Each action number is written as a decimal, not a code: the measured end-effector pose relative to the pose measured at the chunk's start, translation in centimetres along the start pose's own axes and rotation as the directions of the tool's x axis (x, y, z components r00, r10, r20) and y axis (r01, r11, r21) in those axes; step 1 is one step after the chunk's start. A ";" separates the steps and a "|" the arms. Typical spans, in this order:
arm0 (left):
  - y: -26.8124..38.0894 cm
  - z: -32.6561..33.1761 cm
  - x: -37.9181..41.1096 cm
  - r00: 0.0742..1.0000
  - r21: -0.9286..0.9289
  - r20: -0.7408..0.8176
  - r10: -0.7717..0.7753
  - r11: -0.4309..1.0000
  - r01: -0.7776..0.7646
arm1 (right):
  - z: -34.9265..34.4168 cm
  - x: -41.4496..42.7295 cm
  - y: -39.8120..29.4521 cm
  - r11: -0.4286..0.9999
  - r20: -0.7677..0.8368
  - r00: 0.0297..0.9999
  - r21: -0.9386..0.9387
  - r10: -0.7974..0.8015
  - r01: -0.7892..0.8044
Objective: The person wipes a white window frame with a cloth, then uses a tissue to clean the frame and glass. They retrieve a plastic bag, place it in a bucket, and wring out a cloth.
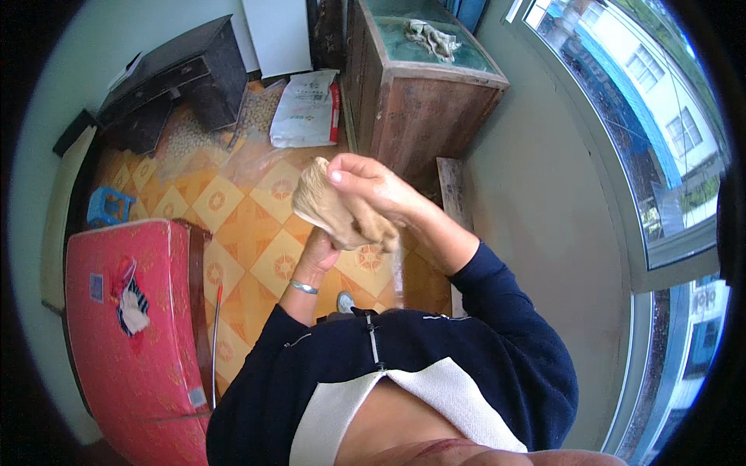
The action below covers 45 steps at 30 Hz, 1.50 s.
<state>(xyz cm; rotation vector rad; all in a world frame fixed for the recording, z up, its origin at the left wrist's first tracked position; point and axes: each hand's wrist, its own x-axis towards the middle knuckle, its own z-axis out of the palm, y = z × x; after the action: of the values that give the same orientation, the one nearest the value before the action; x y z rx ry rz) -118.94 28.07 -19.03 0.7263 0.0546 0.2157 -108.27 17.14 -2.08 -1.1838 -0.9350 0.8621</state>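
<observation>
A tan cloth (pixel 326 201) hangs bunched in front of my chest, above the tiled floor. My right hand (pixel 367 183) pinches its upper edge between thumb and fingers. Below it, my left hand (pixel 322 251) holds the cloth from underneath, its fingers hidden behind the folds. A silver-coloured bracelet (pixel 304 287) circles my left wrist.
A wooden cabinet (pixel 431 116) with a crumpled rag (pixel 432 39) on its green top stands ahead. A white sack (pixel 306 110) lies beside it. To my left are a red mattress (pixel 140 373), a thin pole (pixel 217 338), a blue stool (pixel 108 205) and a dark desk (pixel 215 81).
</observation>
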 end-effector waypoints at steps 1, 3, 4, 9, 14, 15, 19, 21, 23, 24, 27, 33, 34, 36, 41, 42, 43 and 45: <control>1.8 -0.5 1.6 1.000 -0.008 -0.028 -0.011 1.000 0.010 | -1.9 1.8 -0.1 0.998 0.024 1.000 -0.061 -0.019 0.021; 5.3 -2.0 4.9 0.995 -0.019 -0.092 -0.025 1.000 0.024 | -7.1 5.5 0.0 0.931 -0.132 0.980 -0.351 -0.151 0.096; 6.4 -4.0 6.9 0.995 -0.055 -0.100 -0.025 0.998 0.019 | -9.7 7.3 -0.6 0.897 -0.213 0.940 -0.413 -0.266 0.161; 12.3 -10.3 17.0 0.994 -0.499 0.101 0.034 0.866 0.021 | -31.3 15.3 0.4 0.486 -0.446 0.755 -0.852 -0.482 -0.193; 18.2 -10.8 28.1 0.985 -0.332 0.081 0.155 0.936 -0.120 | -47.8 24.0 1.5 0.098 -0.461 0.652 -0.853 -0.602 -0.512; 19.4 -11.0 28.9 0.992 -0.298 0.026 0.122 0.948 -0.109 | -48.7 25.6 2.7 0.045 -0.440 0.656 -0.848 -0.614 -0.528; 22.9 -10.1 35.4 0.992 -0.153 -0.036 0.121 0.980 -0.126 | -50.7 29.9 3.8 -0.207 -0.539 0.729 -0.725 -0.422 -0.656; 24.4 -10.6 38.4 0.987 -0.212 0.092 0.129 0.971 -0.107 | -51.8 30.4 3.6 -0.143 -0.666 0.680 -0.674 -0.308 -0.725; 25.3 -9.3 42.4 0.958 -0.216 0.261 0.119 0.974 -0.062 | -54.8 28.6 2.2 0.083 -0.751 0.568 -0.625 -0.336 -0.777; 25.8 -8.9 44.1 0.973 -0.152 0.197 0.118 0.984 -0.089 | -55.0 27.6 1.4 0.341 -0.778 0.469 -0.613 -0.417 -0.713; 27.6 -7.1 48.1 0.903 -0.031 0.416 0.102 0.995 -0.098 | -51.1 22.0 -2.3 0.811 -0.847 0.289 -0.519 -0.447 -0.268; 22.1 -0.7 56.4 0.804 0.329 0.584 0.109 0.874 -0.358 | -36.3 9.2 -6.5 0.822 -0.892 -0.085 -0.443 -0.444 0.359; 20.9 0.2 57.1 0.826 0.316 0.564 0.007 0.922 -0.224 | -33.7 8.3 -6.9 0.801 -0.859 -0.210 -0.512 -0.468 0.311; 17.9 1.1 58.7 0.678 0.447 0.735 -0.031 0.774 -0.448 | -29.4 5.9 -8.0 0.788 -0.816 -0.375 -0.551 -0.440 0.274; 8.4 4.0 61.9 0.190 0.256 0.949 -0.253 0.263 -0.930 | -23.7 -0.6 -6.7 0.786 -0.758 -0.556 -0.555 -0.342 0.272; 6.1 4.7 62.1 0.106 0.172 0.942 -0.320 0.187 -0.967 | -23.3 -0.7 -5.9 0.820 -0.737 -0.595 -0.530 -0.321 0.216; 4.8 5.8 62.0 0.029 0.076 0.920 -0.390 0.105 -0.992 | -23.3 -0.6 -4.6 0.848 -0.719 -0.627 -0.503 -0.300 0.171; 3.6 7.9 62.9 0.057 0.199 0.860 -0.507 0.232 -0.952 | -23.2 -2.2 -1.2 0.877 -0.774 -0.603 -0.412 -0.193 0.248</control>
<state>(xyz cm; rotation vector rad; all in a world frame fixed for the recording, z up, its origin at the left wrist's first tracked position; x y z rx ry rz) -57.21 39.07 -9.16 2.1210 -1.6986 0.0939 -87.57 6.58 -4.03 -0.9767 0.5473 -0.9470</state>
